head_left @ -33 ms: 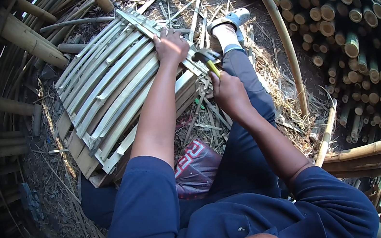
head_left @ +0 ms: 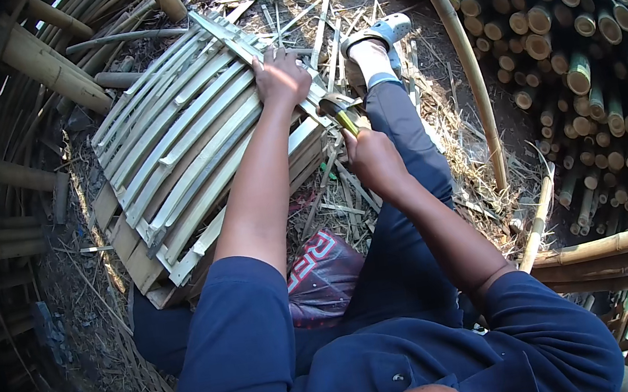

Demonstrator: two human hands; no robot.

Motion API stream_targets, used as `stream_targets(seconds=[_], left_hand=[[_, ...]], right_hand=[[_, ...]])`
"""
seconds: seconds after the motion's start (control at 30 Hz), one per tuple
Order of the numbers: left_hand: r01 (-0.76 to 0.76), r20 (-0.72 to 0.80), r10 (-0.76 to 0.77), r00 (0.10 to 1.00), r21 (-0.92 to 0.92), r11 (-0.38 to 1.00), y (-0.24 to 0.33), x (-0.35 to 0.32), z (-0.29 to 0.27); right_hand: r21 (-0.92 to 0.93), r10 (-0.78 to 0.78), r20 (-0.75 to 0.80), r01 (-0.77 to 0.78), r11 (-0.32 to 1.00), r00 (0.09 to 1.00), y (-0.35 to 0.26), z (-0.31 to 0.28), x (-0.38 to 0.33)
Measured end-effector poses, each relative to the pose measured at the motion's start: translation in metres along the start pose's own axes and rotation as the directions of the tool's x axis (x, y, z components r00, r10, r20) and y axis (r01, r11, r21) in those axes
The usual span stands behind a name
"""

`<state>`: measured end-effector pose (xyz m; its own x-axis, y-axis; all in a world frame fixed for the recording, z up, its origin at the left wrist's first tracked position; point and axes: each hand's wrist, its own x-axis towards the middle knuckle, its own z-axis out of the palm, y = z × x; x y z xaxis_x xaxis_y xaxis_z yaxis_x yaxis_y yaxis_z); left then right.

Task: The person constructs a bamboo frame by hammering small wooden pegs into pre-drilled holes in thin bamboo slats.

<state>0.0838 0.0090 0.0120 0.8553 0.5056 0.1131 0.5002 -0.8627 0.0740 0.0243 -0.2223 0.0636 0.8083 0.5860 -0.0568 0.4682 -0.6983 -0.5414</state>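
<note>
A panel of split bamboo slats (head_left: 179, 151) lies tilted in front of me on a wooden frame. My left hand (head_left: 281, 78) presses down on a thin cross slat (head_left: 228, 39) that runs over the panel's far edge. Just to its right, my right hand (head_left: 375, 159) is closed around the yellow handle of a hammer (head_left: 340, 112). The hammer's metal head sits at the panel's right edge, close to my left hand. Both arms wear dark blue short sleeves.
A big stack of cut bamboo poles (head_left: 581, 38) fills the right side. A long curved pole (head_left: 463, 55) runs beside my outstretched leg and light shoe (head_left: 383, 30). Thick poles (head_left: 47, 65) lean at the left. Bamboo scraps (head_left: 338, 193) litter the dirt.
</note>
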Motion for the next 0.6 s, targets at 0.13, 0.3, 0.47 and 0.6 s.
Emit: stream_targets(seconds=[0.13,0.3,0.47,0.6], left_hand=[[0.038,-0.035,-0.041,0.999,-0.067,0.997,-0.013,0.0,0.011],[0.015,0.013,-0.015,1.0,-0.021,1.0,-0.001,0.003,0.001],[0.027,-0.014,-0.029,0.999,-0.089,0.996,-0.013,0.0,0.009],[0.01,0.004,-0.01,1.0,-0.056,0.998,-0.003,0.001,0.002]], right_hand=[[0.151,-0.03,-0.187,0.059,0.987,0.982,-0.022,-0.038,-0.005],[0.015,0.012,-0.031,-0.012,1.0,0.999,-0.006,-0.007,0.004],[0.161,-0.02,-0.08,0.032,0.986,0.997,-0.026,-0.032,-0.005],[0.316,0.008,-0.329,0.102,0.943,0.944,-0.018,-0.021,-0.005]])
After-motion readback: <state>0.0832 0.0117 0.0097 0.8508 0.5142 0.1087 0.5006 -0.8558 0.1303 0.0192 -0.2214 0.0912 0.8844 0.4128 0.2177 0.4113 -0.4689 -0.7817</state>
